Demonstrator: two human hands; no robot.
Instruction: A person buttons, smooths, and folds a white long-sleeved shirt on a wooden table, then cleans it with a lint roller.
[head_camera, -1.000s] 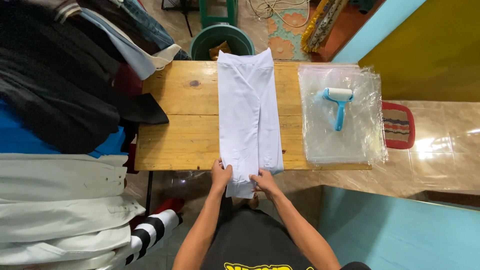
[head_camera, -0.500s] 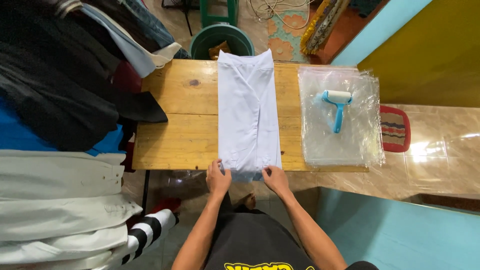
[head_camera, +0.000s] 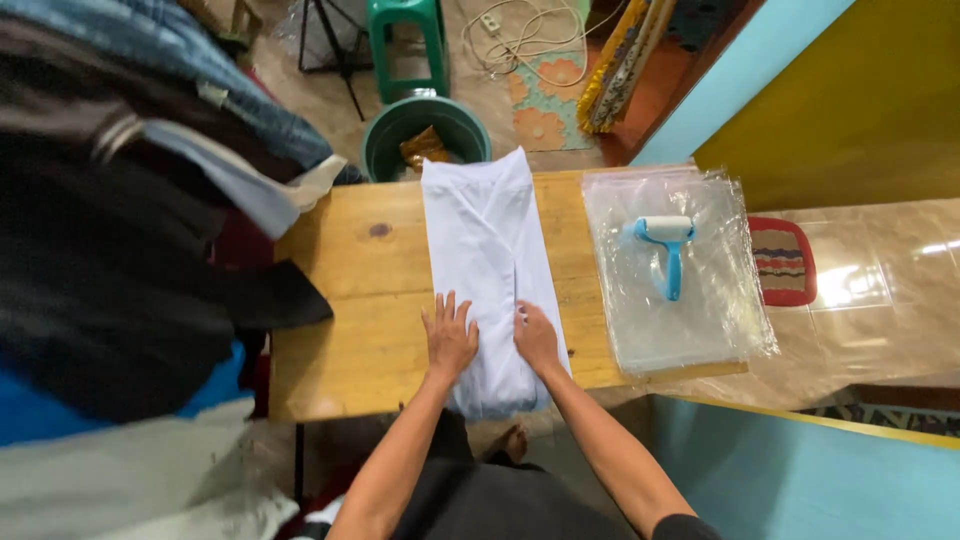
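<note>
Cloth (head_camera: 490, 260), white and folded into a long strip, lies down the middle of a wooden table (head_camera: 350, 340), its near end hanging over the edge. The left hand (head_camera: 449, 338) presses flat on it with fingers spread; the right hand (head_camera: 536, 338) rests beside it, fingers closer together, holding nothing. Clear plastic bags (head_camera: 700, 310) with a blue lint roller (head_camera: 666, 250) lie to the right. A green bucket (head_camera: 425, 125) stands behind the table. Piled clothes (head_camera: 120, 250) at left are blurred.

Both hands (head_camera: 492, 340) moved up onto white garment (head_camera: 487, 250), hem folded.
</note>
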